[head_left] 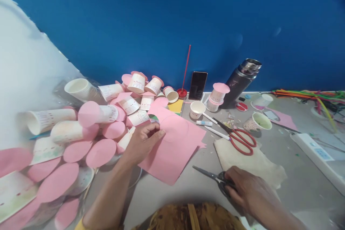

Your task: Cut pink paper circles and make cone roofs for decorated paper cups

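My left hand (144,140) pinches the left edge of a pink paper sheet (172,158) between thumb and fingers. A faint round outline shows on the sheet's upper part, and a piece is cut out near its upper left edge. My right hand (242,187) is wrapped round the dark handles of a pair of scissors (211,175), whose blades point left toward the sheet, apart from it. Just beyond that hand lies a cream cloth (250,161). Red-handled scissors (239,140) rest partly on the cloth, beside a white marker (217,133) and a small glue stick (204,123).
Many paper cups with pink discs (101,152) pile up on the left. A stack of cups (83,90) lies behind them. Along the blue wall stand a phone (198,85) and a dark flask (239,82). A power strip (318,151) and coloured pipe cleaners (304,95) are at right.
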Demonstrator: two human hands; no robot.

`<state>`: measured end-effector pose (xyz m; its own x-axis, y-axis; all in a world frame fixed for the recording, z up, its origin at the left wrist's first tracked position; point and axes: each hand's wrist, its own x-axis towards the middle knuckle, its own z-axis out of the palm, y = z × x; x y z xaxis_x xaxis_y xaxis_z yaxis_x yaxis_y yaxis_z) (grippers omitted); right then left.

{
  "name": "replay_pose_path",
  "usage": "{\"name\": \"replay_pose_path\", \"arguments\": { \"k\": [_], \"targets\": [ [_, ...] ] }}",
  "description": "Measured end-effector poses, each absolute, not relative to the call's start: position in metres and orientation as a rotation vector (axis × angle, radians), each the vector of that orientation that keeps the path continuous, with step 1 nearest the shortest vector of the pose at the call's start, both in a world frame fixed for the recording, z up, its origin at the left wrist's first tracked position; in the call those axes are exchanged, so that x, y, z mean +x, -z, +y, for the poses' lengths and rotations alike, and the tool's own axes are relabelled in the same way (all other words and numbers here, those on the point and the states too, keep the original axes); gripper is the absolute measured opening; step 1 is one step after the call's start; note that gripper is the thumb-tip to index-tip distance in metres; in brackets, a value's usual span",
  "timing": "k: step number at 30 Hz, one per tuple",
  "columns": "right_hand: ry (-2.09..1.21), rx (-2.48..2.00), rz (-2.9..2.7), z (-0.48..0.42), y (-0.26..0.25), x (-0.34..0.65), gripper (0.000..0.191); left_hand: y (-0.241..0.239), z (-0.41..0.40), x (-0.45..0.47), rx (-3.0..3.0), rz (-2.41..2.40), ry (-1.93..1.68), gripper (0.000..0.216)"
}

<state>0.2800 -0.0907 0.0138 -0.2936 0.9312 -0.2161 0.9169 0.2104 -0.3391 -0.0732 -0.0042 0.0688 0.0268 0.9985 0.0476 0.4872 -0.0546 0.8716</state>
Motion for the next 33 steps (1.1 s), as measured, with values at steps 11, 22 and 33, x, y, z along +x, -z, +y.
{"name": "replay_pose_path", "arguments": {
  "k": [11,22,33],
  "targets": [
    [-1.699,-1.201,-1.462,-0.028,-0.046,0.268,0.057,-0.092,0.0,-0.08,1.555,1.188,-0.718,0.024],
    [-1.601,-1.133,-1.205,0.013,-0.04,0.174,0.029,-0.11,0.002,-0.059,1.824,1.285,-0.443,0.016],
    [-1.755,-1.104,-1.314,0.001,-0.035,0.207,0.056,-0.086,0.015,-0.064,1.616,1.111,-0.529,0.028]
  ]
}}
